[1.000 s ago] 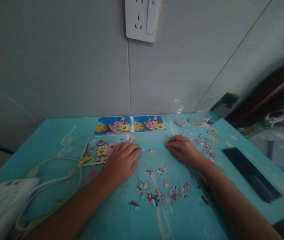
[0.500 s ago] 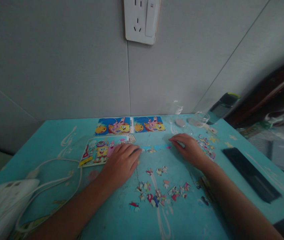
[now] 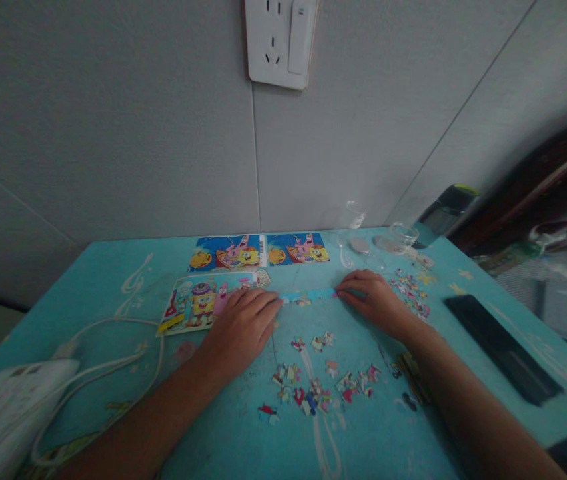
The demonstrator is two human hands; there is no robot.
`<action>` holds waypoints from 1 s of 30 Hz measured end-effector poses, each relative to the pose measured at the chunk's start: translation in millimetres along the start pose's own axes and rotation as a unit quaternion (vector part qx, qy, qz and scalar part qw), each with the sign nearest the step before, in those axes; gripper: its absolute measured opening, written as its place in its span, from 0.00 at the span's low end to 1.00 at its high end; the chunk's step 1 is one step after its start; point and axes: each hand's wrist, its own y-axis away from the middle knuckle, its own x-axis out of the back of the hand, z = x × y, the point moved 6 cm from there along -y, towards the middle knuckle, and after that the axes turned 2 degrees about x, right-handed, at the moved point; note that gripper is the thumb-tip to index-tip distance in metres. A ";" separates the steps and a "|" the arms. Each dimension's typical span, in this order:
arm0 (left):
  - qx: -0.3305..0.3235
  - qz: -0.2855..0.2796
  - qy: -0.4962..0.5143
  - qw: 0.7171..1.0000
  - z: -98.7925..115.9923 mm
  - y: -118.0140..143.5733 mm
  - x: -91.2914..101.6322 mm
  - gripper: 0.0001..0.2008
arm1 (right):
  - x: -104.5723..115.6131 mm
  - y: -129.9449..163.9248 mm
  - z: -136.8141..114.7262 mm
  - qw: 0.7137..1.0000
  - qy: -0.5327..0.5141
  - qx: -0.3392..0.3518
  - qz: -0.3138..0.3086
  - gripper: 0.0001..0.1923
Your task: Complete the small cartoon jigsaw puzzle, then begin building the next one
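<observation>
Both hands are lying flat, fingers open: left hand and right hand are touching the short joined strip of light-blue cardboard puzzle pieces on the turquoise counter.

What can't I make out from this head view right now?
- Whether the right hand pinches a piece: its fingertips cover the end of the joined blue strip.
- What lies under the left hand, flat on the table.
- The prints on the loose pieces: too small and dim.
- The wall socket: cut off by the top edge.
- The things at far right: blurred.
</observation>
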 end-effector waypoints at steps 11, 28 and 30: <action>-0.002 -0.018 -0.007 1.000 0.0 0.4 -1.4 0.16 | -2.9 1.2 3.0 1.000 0.022 0.001 -0.004 0.09; -0.006 0.008 0.013 1.000 -0.7 2.1 -0.4 0.18 | 7.7 1.7 1.3 0.998 0.041 -0.013 0.052 0.10; -0.010 0.014 0.009 1.000 0.4 2.3 1.8 0.18 | 9.5 1.2 0.3 0.997 0.036 -0.020 0.064 0.10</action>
